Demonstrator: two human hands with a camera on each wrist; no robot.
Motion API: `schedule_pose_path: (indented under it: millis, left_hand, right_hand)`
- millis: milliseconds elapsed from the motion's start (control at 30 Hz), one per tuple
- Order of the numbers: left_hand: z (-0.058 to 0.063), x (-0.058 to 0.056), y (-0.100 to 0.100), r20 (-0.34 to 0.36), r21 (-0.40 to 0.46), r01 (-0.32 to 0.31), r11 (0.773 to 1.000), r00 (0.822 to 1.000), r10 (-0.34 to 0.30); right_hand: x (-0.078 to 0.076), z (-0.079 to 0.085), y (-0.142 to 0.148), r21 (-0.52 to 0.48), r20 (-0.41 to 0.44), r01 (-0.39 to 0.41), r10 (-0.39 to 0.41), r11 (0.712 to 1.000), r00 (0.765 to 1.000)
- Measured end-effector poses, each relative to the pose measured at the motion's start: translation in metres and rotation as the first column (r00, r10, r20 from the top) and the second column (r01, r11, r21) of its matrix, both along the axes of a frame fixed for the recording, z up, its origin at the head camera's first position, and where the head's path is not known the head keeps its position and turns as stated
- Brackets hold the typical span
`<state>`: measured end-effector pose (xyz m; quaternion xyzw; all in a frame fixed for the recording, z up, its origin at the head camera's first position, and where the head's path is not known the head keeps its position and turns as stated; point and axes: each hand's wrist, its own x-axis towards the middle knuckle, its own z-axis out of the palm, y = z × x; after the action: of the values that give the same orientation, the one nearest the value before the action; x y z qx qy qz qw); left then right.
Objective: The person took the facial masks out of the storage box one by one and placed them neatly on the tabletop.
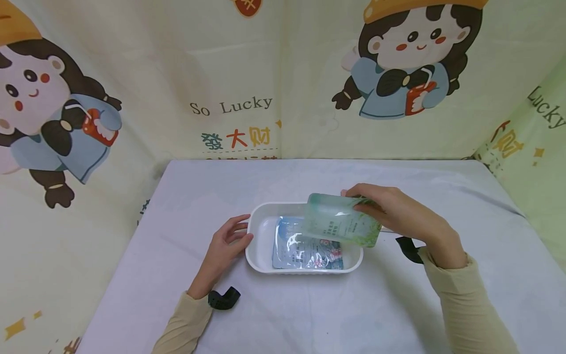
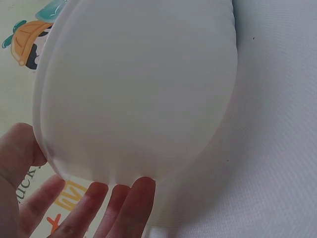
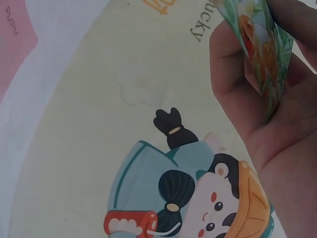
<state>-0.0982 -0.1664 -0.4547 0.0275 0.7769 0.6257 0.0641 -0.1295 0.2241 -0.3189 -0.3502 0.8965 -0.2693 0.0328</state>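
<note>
A white oblong tray [image 1: 261,255] stands on the table, with a glossy blue flat packet [image 1: 294,250] lying in it. My left hand [image 1: 227,243] is at the tray's left end, its fingertips and thumb touching the outer wall and rim; the left wrist view shows the fingers fairly straight against the tray's wall [image 2: 138,99]. Over the tray's right part, my right hand [image 1: 393,209] pinches a green flat packet [image 1: 331,221] by its upper right edge. This packet tilts and overlaps the blue one. In the right wrist view, the held green packet [image 3: 267,54] shows edge-on between thumb and fingers.
A white cloth covers the table [image 1: 212,191]. Behind and beside it hangs a cream backdrop [image 1: 309,137] with cartoon figures. A pink item [image 3: 15,44] marked PMPM lies on the white cloth in the right wrist view. Black wrist pieces [image 1: 224,298] show at both sleeves.
</note>
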Motion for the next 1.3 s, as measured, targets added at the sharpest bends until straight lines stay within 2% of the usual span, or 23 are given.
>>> schedule_pose_path:
  millis: [700,1300]
  left_hand:
    - [0.003,0.002,0.002,0.014,-0.013,-0.012,1.000,1.000,0.012]
    - [0.004,0.002,0.002,0.010,-0.011,-0.012,1.000,1.000,0.012]
  right_hand:
    - [0.003,0.001,0.027,0.053,0.038,0.097,-0.099,0.994,0.994]
    - [0.004,-0.001,0.058,0.097,-0.047,0.146,-0.142,0.984,0.989]
